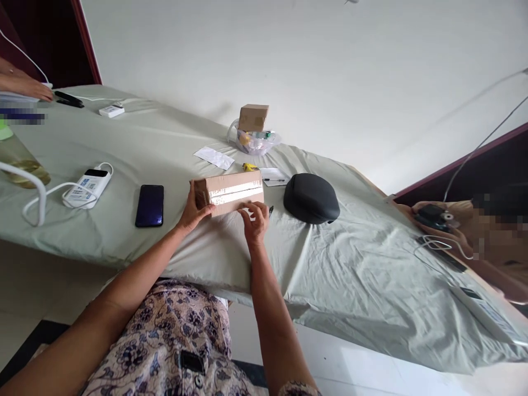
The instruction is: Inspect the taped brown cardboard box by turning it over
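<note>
A brown cardboard box (pixel 231 179) lies on the cloth-covered table in front of me, a strip of shiny tape running along its length. My left hand (pixel 193 213) grips its left end, thumb on the near side and fingers behind. At the near right edge, my right hand (pixel 256 217) is closed, with thumb and fingers curled in a pinch against the box; a small pale bit shows by the fingertips. Just right of that hand a small dark object (pixel 271 210) is partly hidden. Behind the box lie a yellow item (pixel 249 166) and a pen (pixel 274 180) on white paper.
A black case (pixel 312 198) sits to the right, a phone (pixel 149 205) to the left. Further left are a white power bank (pixel 86 190) with a cable and a bottle (pixel 20 159). A smaller box (pixel 252 117) rests on a plastic bowl (pixel 258 146). Other people's hands show at both sides.
</note>
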Tool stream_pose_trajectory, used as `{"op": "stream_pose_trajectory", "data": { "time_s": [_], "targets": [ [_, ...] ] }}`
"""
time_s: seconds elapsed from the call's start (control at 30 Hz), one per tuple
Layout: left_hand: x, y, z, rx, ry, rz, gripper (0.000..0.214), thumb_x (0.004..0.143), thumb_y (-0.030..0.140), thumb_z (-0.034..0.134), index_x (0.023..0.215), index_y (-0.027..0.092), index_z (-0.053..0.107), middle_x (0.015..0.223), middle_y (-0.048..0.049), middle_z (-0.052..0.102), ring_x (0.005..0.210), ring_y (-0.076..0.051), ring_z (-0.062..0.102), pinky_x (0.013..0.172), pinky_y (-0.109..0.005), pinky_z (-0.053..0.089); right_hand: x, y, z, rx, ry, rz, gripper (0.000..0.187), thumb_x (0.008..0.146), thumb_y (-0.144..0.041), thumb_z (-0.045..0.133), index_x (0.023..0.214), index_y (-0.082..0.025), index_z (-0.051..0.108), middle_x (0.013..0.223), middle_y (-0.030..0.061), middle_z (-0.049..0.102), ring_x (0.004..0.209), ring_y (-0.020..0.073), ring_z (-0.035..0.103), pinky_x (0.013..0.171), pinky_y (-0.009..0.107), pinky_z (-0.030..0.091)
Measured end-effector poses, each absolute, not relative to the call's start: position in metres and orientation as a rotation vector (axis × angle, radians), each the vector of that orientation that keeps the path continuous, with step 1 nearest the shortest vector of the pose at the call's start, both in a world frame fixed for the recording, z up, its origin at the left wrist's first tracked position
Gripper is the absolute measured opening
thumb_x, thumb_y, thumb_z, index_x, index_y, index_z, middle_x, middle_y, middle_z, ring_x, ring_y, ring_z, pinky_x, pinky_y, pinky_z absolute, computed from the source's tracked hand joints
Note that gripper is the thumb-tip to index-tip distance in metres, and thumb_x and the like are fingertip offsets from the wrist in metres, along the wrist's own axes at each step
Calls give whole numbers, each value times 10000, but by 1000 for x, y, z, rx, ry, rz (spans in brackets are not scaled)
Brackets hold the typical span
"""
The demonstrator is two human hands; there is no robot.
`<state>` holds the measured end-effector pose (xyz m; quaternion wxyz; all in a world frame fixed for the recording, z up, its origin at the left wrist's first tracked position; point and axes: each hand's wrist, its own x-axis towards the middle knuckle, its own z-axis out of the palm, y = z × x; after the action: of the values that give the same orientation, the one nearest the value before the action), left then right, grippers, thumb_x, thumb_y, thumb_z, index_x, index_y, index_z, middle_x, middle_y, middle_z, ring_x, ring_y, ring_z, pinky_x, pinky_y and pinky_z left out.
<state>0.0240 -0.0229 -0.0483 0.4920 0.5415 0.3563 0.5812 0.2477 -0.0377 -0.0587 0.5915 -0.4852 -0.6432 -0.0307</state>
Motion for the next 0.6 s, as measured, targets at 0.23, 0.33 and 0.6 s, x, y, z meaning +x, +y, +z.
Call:
{"op": "stream_pose_trajectory", "data": {
  "time_s": [0.23, 0.33, 0.6],
  "targets": [
    [20, -21, -44, 1332, 770, 1317, 1470, 584, 689, 841, 1639, 232, -76, 1722, -143, 130, 1590, -373, 152, 1300, -527, 203, 279, -31, -51, -1260, -1116, 34, 389, 883, -559, 621, 953, -183, 690, 1007, 79, 616, 824, 166, 584, 672, 285, 491],
    [19, -20, -46, 1408, 730, 1292, 1431, 593, 678, 845, 1645, 266, -34, 1728, -127, 109, 1587, -387, 156, 1284, -548, 246, 283, -27, -53, -1267, -941, 146, 470, 839, -623, 593, 926, -166, 657, 869, 42, 618, 740, 150, 556, 664, 278, 455],
    [16, -19, -59, 1688, 761, 1336, 1362, 560, 701, 856, 1639, 288, 136, 1736, -102, 9, 1600, -406, -27, 1298, -603, 64, 288, -26, -59, -1354, -867, 244, 595, 845, -793, 488, 691, -218, 464, 600, -56, 419, 588, 123, 416, 563, 250, 364]
  ]
}}
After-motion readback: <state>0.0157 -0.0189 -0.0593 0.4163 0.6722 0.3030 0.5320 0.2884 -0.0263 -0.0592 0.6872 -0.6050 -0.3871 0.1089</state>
